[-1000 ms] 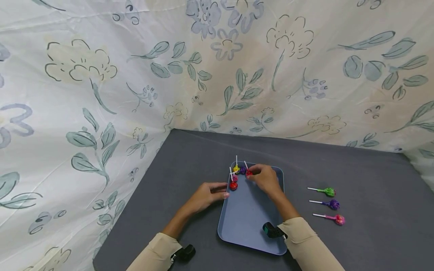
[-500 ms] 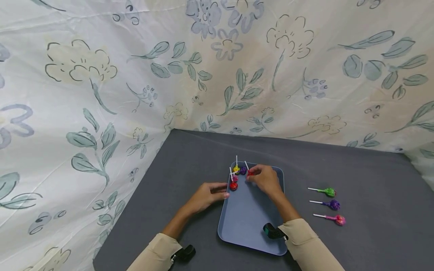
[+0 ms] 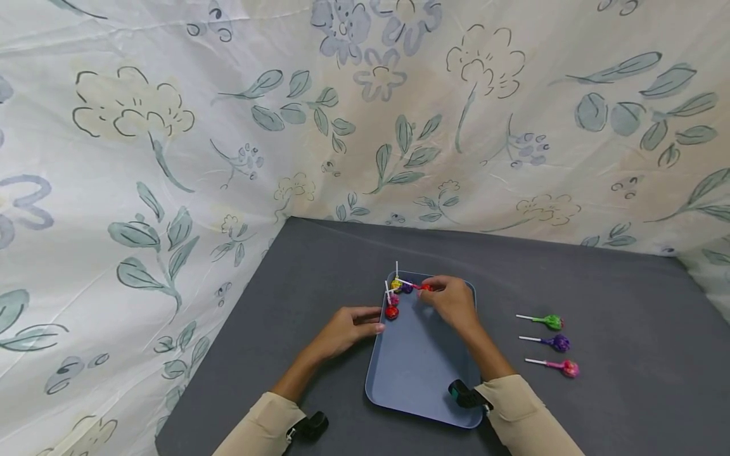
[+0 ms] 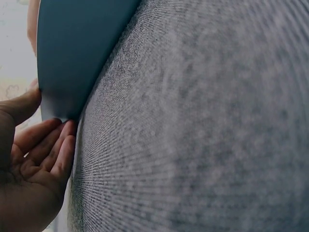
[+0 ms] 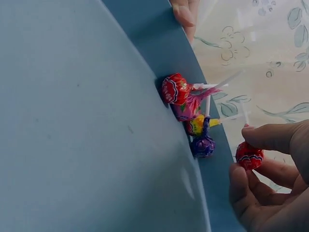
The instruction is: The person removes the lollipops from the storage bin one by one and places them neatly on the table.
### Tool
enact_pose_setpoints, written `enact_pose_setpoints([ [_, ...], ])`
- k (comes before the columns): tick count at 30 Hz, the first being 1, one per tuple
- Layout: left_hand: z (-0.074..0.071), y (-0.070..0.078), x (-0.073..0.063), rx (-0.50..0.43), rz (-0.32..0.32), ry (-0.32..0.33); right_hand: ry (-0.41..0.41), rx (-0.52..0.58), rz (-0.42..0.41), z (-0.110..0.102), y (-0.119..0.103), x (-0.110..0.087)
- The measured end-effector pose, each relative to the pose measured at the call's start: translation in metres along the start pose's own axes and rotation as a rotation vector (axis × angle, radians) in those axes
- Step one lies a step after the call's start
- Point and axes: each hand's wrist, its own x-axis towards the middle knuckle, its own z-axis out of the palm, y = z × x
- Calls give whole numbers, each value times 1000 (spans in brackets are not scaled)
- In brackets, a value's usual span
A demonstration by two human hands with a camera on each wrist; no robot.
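Note:
My right hand [image 3: 453, 303] pinches a red-wrapped lollipop [image 5: 249, 155] by its round head, over the far end of the blue-grey tray [image 3: 422, 380]. In the head view its stick points left. Along the tray's far left corner lie a red lollipop [image 3: 391, 313], a pink lollipop [image 5: 187, 107], a yellow lollipop [image 5: 195, 125] and a purple lollipop [image 5: 203, 146], their sticks over the rim. My left hand [image 3: 341, 332] touches the tray's left side, thumb at the rim and fingers against the outer wall in the left wrist view.
To the right of the tray, a green lollipop [image 3: 552, 322], a second purple lollipop [image 3: 560, 343] and a second pink lollipop [image 3: 569, 368] lie in a column on the dark grey cloth [image 3: 639, 329]. Flower-printed fabric [image 3: 365, 152] hangs behind and at the left.
The right hand has shifted slightly right, and the red lollipop's stick has swung from pointing away to pointing left. The left hand stays at the tray.

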Motion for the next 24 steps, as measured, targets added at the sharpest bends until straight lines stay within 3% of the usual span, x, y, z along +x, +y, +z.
enact_pose_setpoints([
  [24,-1,-4,0,15,10,7,-40,173,-12,-26,-3,-24],
])
